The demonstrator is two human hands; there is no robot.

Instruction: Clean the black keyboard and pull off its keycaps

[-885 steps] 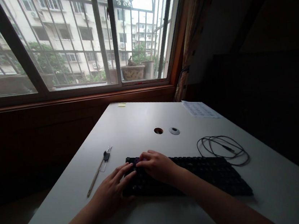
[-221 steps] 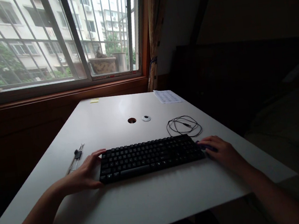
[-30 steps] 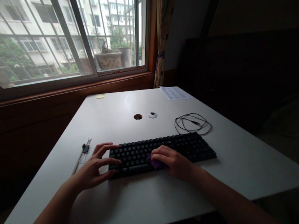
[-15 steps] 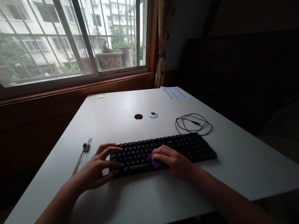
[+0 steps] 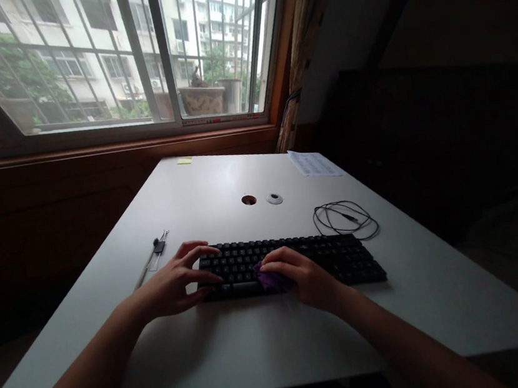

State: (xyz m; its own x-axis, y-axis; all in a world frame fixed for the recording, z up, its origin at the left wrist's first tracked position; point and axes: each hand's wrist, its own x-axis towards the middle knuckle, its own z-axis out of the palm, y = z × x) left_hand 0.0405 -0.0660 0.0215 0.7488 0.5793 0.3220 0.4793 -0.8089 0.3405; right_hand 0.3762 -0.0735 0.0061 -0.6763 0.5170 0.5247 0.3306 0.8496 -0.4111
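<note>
A black keyboard [image 5: 342, 256] lies flat on the white table, its front edge towards me. At its left end my left hand [image 5: 178, 282] rests with fingers spread, the tips on the keys there and the thumb by the front corner. My right hand [image 5: 307, 279] is closed round a bunched purple cloth [image 5: 272, 279], which it presses on the keys just left of the keyboard's middle, near the front row. The cloth covers part of that row. My right palm hides some keys behind it.
A coiled black cable [image 5: 347, 221] lies behind the keyboard's right end. To the left are a thin stick [image 5: 143, 274] and a black binder clip [image 5: 160, 247]. Farther back are a round table hole [image 5: 249, 200], its white cover [image 5: 274, 199], printed paper [image 5: 314, 163] and a yellow note [image 5: 184, 161].
The whole view has shifted slightly, so the table and keyboard appear farther right. My right hand with the cloth has slid a little leftward along the keys. My left hand keeps its place.
</note>
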